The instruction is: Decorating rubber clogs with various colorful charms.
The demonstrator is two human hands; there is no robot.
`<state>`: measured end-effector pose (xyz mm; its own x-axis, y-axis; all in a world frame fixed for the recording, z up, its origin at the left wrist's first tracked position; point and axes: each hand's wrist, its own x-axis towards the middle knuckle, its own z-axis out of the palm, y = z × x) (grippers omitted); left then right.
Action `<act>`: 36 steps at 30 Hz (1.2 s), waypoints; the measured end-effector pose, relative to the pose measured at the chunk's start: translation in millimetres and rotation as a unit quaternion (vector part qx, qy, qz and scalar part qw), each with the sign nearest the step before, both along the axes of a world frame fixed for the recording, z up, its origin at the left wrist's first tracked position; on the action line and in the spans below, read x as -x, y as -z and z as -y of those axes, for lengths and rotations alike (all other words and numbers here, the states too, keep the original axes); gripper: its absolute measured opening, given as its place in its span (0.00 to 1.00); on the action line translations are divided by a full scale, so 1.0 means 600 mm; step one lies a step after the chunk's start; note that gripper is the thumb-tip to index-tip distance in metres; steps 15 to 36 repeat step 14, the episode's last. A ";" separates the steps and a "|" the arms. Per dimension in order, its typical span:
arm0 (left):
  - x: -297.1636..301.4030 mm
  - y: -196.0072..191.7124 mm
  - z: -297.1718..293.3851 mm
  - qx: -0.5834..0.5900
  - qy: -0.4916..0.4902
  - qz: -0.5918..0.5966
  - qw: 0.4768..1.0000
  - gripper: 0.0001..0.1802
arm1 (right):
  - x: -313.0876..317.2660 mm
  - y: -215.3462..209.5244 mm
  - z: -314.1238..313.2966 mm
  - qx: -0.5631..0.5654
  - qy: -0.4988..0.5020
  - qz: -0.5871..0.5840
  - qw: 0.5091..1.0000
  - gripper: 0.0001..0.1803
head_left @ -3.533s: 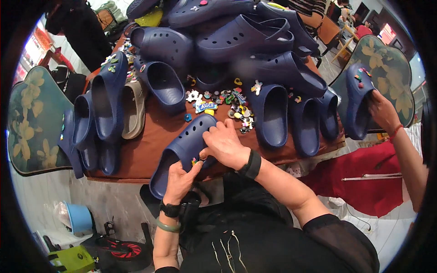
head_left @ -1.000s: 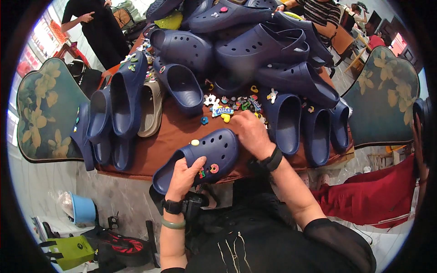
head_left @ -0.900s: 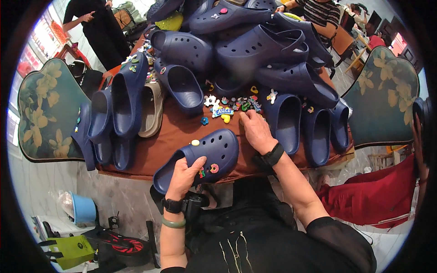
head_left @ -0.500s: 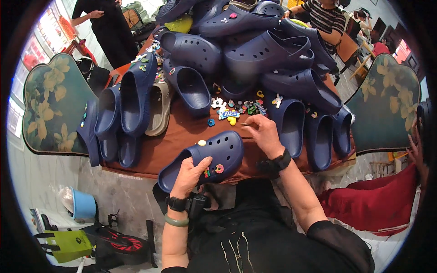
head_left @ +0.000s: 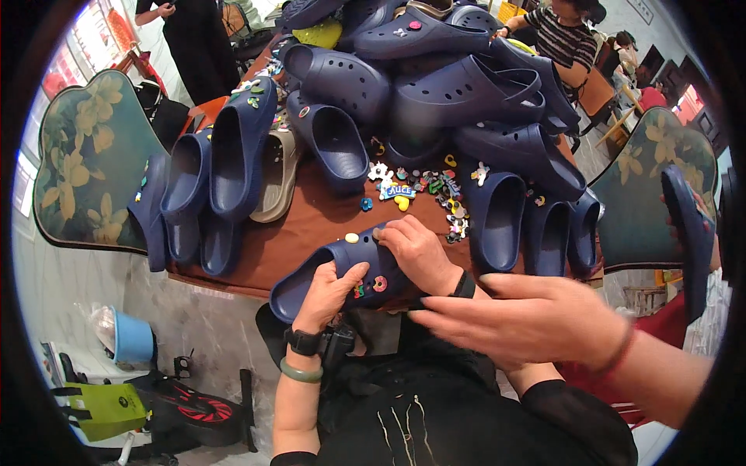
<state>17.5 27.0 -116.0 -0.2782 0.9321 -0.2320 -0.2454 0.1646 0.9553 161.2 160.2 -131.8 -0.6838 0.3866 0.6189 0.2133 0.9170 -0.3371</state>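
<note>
My left hand [head_left: 328, 295] grips a navy foam clog [head_left: 299, 281] over the table's front edge, thumb on its upper. A pale yellow oval charm [head_left: 352, 238], a donut charm [head_left: 379, 283] and a small red-green charm [head_left: 358, 290] sit on that upper. Bent over the toe, my right hand [head_left: 421, 250] has its fingertips pinched at a vent hole; whatever they hold is hidden. Beyond the clog, loose charms [head_left: 400, 191] of many colours lie on the brown cloth.
Another person's hand [head_left: 536, 314] with a red bracelet reaches across my right forearm. At far right, a navy clog [head_left: 688, 233] is held up by another hand. Navy clogs [head_left: 342, 81] pile up behind; others stand left and right. Green floral chair backs [head_left: 89, 167] flank the table.
My right hand has come down from the loose charms onto the clog's upper. Another person's hand has entered from the right, and a clog is now held up at far right.
</note>
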 end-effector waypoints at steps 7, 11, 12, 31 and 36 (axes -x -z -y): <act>0.030 0.025 0.014 0.022 0.065 -0.045 0.997 0.13 | 0.065 -0.052 0.040 -0.100 -0.101 0.165 0.976 0.17; 0.035 0.144 0.032 -0.085 0.086 -0.179 0.976 0.15 | 0.054 -0.098 0.086 -0.182 -0.173 0.279 0.927 0.23; 0.035 0.145 0.029 -0.141 0.088 -0.310 0.936 0.15 | 0.040 -0.103 0.089 -0.202 -0.189 0.307 0.910 0.24; 0.046 0.141 0.036 -0.108 0.109 0.086 0.984 0.16 | 0.030 -0.121 0.098 -0.242 -0.221 0.358 0.874 0.27; 0.046 0.141 0.036 -0.108 0.109 0.086 0.984 0.16 | 0.030 -0.121 0.098 -0.242 -0.221 0.358 0.874 0.27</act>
